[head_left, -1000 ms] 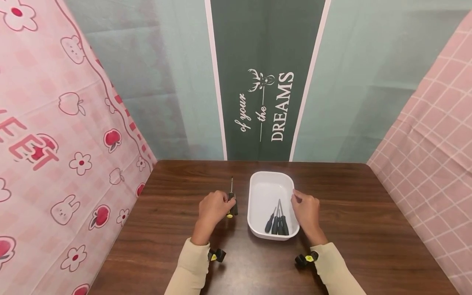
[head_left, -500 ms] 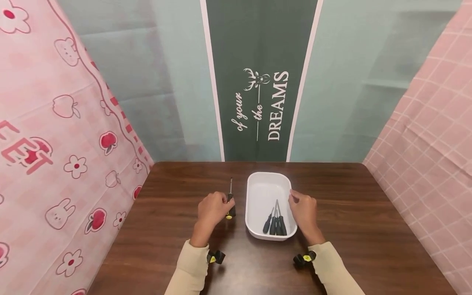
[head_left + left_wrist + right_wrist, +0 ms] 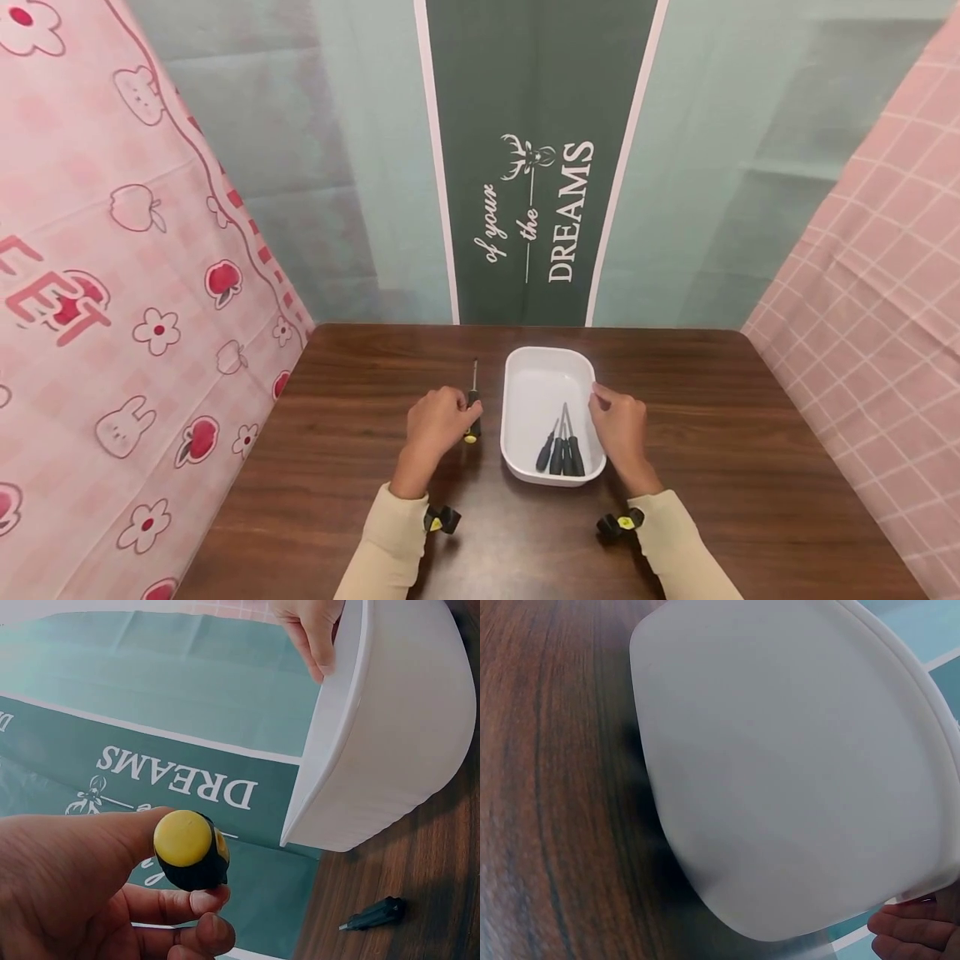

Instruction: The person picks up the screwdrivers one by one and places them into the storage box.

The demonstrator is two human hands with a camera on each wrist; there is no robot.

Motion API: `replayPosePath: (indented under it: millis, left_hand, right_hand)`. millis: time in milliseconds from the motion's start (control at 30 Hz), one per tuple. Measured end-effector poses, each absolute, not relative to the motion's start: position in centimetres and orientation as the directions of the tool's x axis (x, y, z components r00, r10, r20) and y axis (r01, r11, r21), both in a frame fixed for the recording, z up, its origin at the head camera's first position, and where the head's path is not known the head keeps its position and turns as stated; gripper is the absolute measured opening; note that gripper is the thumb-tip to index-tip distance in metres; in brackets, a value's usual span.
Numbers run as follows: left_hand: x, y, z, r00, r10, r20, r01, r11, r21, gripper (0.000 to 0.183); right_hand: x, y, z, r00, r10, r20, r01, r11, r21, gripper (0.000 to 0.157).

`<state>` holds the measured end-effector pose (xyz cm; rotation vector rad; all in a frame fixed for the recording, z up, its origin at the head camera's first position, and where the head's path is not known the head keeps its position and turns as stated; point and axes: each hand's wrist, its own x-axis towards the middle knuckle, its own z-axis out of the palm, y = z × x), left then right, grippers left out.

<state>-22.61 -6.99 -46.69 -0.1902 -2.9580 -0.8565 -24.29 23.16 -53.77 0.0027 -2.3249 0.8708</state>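
My left hand point(image 3: 437, 423) pinches a screwdriver point(image 3: 184, 838) between thumb and fingers; its black handle ends in a yellow cap, and its shaft points toward the far side of the table. My right hand point(image 3: 621, 423) pinches the right rim of a white rectangular tray point(image 3: 551, 354). Several dark-handled screwdrivers point(image 3: 557, 457) lie together at the near end inside it. On the wood left of the tray, in the left wrist view, rests another small dark tool point(image 3: 375, 913), close to my left hand. In the right wrist view the tray's outer wall point(image 3: 780, 765) hides most of its surroundings.
The brown wooden table point(image 3: 337, 375) runs back to a green and teal curtain point(image 3: 525, 100) with white lettering. Pink patterned cloth point(image 3: 150, 275) hangs on the left, and pink checked cloth point(image 3: 885, 275) on the right.
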Motion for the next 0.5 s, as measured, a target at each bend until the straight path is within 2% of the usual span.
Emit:
replayPosePath:
  millis: [500]
  left_hand:
    - [-22.3, -5.7, -46.7, -0.985, 0.142, 0.096, 0.171, 0.834, 0.524, 0.046]
  right_hand:
    - [-24.2, 23.3, -53.4, -0.803, 0.214, 0.556, -0.196, 0.786, -0.586, 0.019]
